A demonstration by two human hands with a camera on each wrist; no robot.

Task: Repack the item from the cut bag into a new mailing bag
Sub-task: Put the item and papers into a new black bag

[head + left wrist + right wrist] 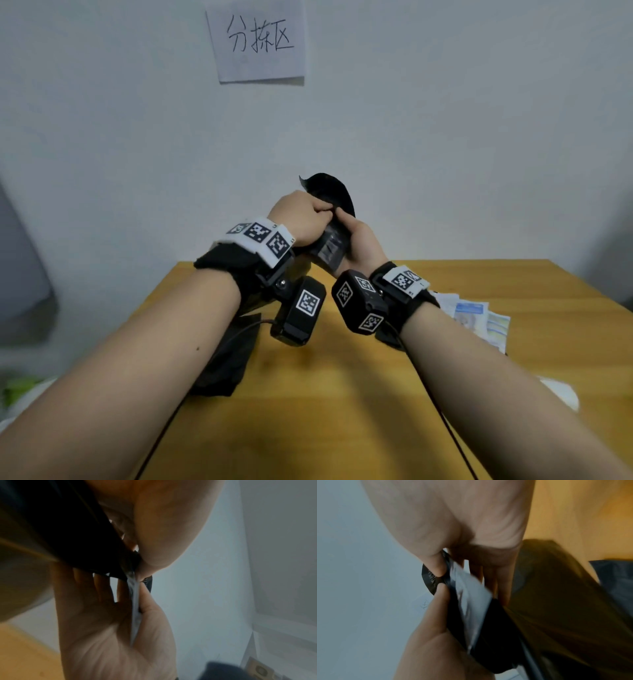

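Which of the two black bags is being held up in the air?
The black bag gripped by both hands, raised before the wall. The other black bag lies flat on the wooden table under the left forearm.

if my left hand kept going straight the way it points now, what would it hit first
Probably the black mailing bag it already grips, with the right hand pinching it just beyond. Past those, only the pale wall shows; depth is unclear.

**The black bag was up in the air**

We saw a black mailing bag [328, 219] held up above the table, near the wall. Its top flap curled up and over. It looked shiny and crinkled. A second dark bag [226, 356] lay flat on the table.
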